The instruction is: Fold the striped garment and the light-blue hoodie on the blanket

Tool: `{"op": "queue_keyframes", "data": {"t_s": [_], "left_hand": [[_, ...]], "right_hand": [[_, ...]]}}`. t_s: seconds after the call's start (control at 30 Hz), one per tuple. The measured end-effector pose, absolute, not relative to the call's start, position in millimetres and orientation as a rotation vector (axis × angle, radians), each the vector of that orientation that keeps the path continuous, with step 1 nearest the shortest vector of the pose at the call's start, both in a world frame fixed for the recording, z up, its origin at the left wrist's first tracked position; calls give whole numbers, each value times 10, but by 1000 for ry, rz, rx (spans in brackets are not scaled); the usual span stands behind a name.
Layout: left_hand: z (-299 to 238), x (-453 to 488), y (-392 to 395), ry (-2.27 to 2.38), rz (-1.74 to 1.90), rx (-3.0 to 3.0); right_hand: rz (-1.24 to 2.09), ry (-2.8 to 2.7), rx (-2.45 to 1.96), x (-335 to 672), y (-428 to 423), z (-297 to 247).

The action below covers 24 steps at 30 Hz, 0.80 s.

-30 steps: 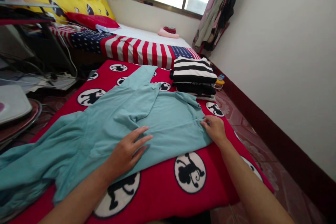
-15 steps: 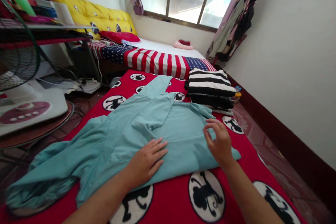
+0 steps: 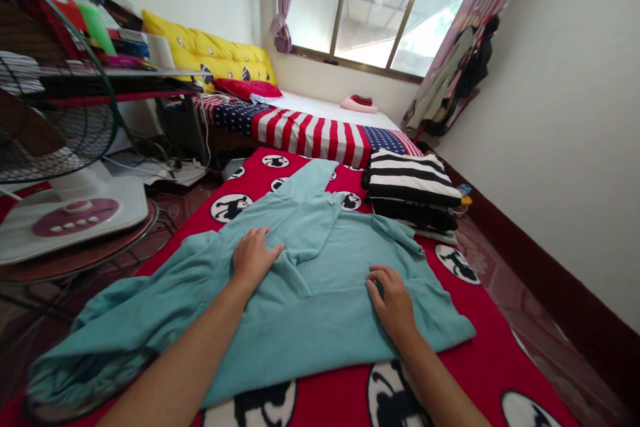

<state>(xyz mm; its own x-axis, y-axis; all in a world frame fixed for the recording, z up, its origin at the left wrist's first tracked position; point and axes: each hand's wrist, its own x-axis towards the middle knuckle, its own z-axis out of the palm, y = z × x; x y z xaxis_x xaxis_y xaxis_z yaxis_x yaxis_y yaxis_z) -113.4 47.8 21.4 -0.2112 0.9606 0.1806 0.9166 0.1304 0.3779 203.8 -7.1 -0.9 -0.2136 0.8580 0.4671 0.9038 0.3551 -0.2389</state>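
Observation:
A light teal garment (image 3: 320,293) lies spread over a red blanket with black-and-white monkey circles (image 3: 260,177). My left hand (image 3: 253,255) rests on the garment near a fold in its middle, fingers bent onto the cloth. My right hand (image 3: 391,298) lies on the garment's right part, fingers curled down against the fabric. Neither hand lifts the cloth.
A stack of folded black-and-white striped clothes (image 3: 411,188) sits at the blanket's far right. Behind is a flag-patterned mattress (image 3: 310,130) with yellow cushions (image 3: 220,53). A floor fan (image 3: 55,140) and cables stand at the left. The white wall (image 3: 560,120) runs along the right.
The view has moved closer and tilted up. My left hand slid forward onto the central fold. My right hand moved left and inward from the garment's right edge.

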Motion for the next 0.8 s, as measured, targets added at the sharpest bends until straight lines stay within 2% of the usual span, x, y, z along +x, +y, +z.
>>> {"op": "queue_keyframes", "data": {"t_s": [0.1,0.2,0.37,0.53,0.8], "left_hand": [[136,-1060,421,2326,642,1916],[124,-1025,402,2364,645,1872],[81,-1054,439,2305,754,1865],[19,-1069,442,2211,835,1895],[24,-1076,419,1996,961,1895]], "right_hand": [[-289,-2384,-1707,1900,52,189],[-290,-2629,-1900,1735,482,514],[-385,-2566,-1916,1354,1511,904],[-406,-2591,-1823,866,2061,885],[-298,-2816,-1728,638,2250,744]]}}
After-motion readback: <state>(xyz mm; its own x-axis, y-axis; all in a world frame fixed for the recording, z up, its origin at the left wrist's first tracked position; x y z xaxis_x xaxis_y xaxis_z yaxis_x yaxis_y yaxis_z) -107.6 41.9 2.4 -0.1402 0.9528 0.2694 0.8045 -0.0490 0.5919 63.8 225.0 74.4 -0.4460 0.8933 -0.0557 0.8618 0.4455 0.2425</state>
